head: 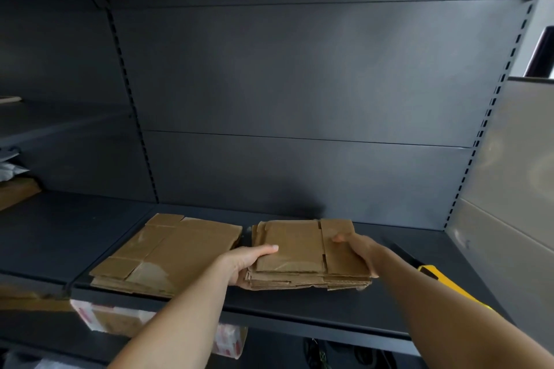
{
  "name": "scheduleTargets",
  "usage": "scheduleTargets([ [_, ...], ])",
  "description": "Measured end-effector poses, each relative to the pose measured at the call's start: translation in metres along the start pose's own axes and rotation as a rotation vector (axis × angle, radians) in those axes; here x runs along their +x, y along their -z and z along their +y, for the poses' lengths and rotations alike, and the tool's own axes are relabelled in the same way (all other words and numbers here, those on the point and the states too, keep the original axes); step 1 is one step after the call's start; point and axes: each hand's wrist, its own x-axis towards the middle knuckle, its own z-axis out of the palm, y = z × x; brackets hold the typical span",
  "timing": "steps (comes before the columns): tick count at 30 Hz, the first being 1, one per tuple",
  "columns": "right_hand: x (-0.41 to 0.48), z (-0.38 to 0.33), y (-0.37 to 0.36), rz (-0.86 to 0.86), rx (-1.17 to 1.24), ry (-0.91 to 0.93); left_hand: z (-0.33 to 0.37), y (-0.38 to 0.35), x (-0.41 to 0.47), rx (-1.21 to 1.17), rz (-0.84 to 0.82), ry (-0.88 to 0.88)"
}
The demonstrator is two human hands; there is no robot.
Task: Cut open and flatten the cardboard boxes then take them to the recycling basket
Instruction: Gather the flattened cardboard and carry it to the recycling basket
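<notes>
Dark metal shelving fills the view, its back panel (299, 84) plain, with slotted uprights running up either side. On the shelf (299, 308) before us lie two piles of flattened cardboard boxes, side by side and just apart. The left pile (168, 254) lies flat and untouched, with clear tape shining across its top sheet. We hold the right pile (299, 251) with both hands. Our left hand (248, 263) grasps its left edge, thumb laid on top and fingers tucked beneath. Our right hand (356, 251) clasps its right side, thumb on top. We cannot tell whether this pile rests on the shelf or is raised off it. Just right of our right forearm, a yellow-handled knife (431, 274) lies on the shelf. Below the shelf's front edge sits a box with red-and-white tape (114, 317).
</notes>
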Motion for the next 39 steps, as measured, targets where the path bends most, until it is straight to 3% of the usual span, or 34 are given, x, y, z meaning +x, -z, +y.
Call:
scheduleTargets([
  [3, -0.005, -0.002, -0.001, 0.024, 0.023, 0.013, 0.0, 0.004, -0.004, 0.05, 0.046, -0.001],
  [9, -0.026, -0.035, -0.007, -0.198, 0.079, 0.031, 0.007, 0.03, -0.02, 0.089, 0.109, -0.037],
  [15, -0.045, -0.063, -0.031, -0.246, 0.071, 0.118, 0.013, 0.058, -0.052, -0.274, 0.084, -0.159],
  [17, -0.047, -0.068, -0.035, -0.274, 0.008, 0.157, 0.013, 0.065, -0.06, -0.24, 0.127, -0.179],
  [21, -0.057, -0.081, -0.042, -0.236, -0.116, 0.231, 0.011, 0.065, -0.064, -0.033, 0.229, -0.109],
  [26, -0.053, -0.075, -0.044, -0.284, -0.153, 0.213, 0.001, 0.055, -0.058, -0.109, 0.245, -0.14],
  [32, -0.054, -0.062, -0.037, -0.315, 0.058, 0.185, -0.009, 0.04, -0.05, -0.06, 0.212, -0.121],
  [39, -0.05, -0.067, -0.029, -0.162, -0.108, 0.263, -0.005, 0.031, -0.049, -0.033, 0.201, -0.167],
])
